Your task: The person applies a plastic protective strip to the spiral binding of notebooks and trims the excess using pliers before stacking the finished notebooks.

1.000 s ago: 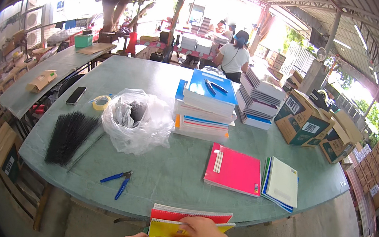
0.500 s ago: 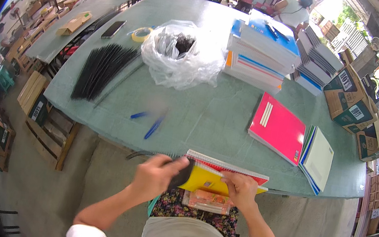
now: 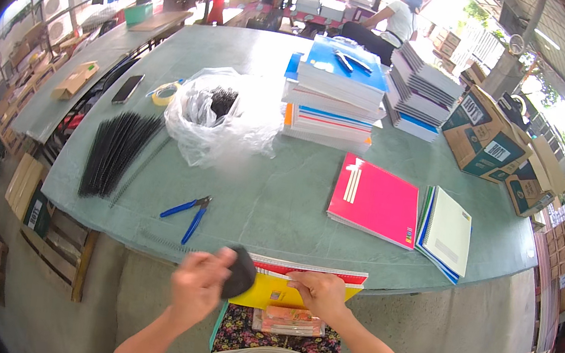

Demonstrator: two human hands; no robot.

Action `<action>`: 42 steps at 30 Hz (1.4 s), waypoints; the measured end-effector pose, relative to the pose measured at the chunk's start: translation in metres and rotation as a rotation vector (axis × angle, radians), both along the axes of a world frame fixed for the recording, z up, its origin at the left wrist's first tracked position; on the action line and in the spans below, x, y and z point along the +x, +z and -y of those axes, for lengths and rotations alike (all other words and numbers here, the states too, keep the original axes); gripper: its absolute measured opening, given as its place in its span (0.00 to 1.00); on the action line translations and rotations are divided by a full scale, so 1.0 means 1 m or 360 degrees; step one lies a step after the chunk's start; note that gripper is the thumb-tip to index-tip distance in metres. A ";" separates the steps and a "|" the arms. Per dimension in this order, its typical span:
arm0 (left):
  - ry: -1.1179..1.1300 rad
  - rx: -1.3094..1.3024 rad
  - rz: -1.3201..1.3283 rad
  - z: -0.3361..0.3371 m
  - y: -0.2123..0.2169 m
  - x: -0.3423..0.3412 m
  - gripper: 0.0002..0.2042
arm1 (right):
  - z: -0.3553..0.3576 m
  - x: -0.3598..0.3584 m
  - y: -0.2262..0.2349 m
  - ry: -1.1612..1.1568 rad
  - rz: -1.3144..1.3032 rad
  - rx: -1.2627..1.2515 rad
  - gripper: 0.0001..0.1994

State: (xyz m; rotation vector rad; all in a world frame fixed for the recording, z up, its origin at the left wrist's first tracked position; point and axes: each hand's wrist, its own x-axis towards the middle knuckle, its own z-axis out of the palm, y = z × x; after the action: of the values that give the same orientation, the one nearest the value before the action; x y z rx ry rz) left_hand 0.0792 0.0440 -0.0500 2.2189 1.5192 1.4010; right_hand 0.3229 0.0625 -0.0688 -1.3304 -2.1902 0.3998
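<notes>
Far left, beyond the left hand: fan of black wire coils (image 3: 116, 156) on the green table (image 3: 284, 222). Nearer, just ahead and left of that hand: blue-handled cutters (image 3: 196, 218), handles spread. Left hand (image 3: 197, 284): motion-blurred, fingers closed on edge of a dark pad (image 3: 240, 274). Between the hands, at table edge: yellow notebook (image 3: 270, 291), red notebook (image 3: 347, 278) behind it. Right hand (image 3: 321, 294): pinching yellow notebook's upper edge. Ahead and right of right hand: pink notebook (image 3: 376, 201); farther right, pale-green-covered notebook (image 3: 449, 229).
</notes>
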 end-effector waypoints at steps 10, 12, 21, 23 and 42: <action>-0.0721 -0.0788 -0.0378 0.012 -0.020 0.017 0.21 | 0.002 0.005 -0.006 0.0009 -0.0155 0.0077 0.06; -0.0652 -0.0535 -0.0244 0.006 -0.018 0.020 0.21 | 0.000 0.008 -0.003 0.0054 -0.0102 0.0137 0.07; -0.0499 -0.0486 0.0040 0.001 -0.003 0.024 0.21 | 0.011 0.064 0.031 -0.0212 -0.0156 -0.0843 0.11; -0.0414 -0.0491 0.0016 -0.008 0.004 0.035 0.20 | 0.017 0.098 0.002 -0.0230 -0.0906 -0.1107 0.11; -0.1061 -0.0800 -0.0774 0.001 -0.030 0.074 0.15 | 0.028 0.083 -0.036 -0.0347 -0.1938 -0.0994 0.14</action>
State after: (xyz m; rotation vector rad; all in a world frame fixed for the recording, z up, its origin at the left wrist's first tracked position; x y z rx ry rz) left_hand 0.1530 0.0430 -0.0796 2.4483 0.9042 0.2696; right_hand 0.4057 0.0348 -0.1048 -1.0857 -0.9071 1.4235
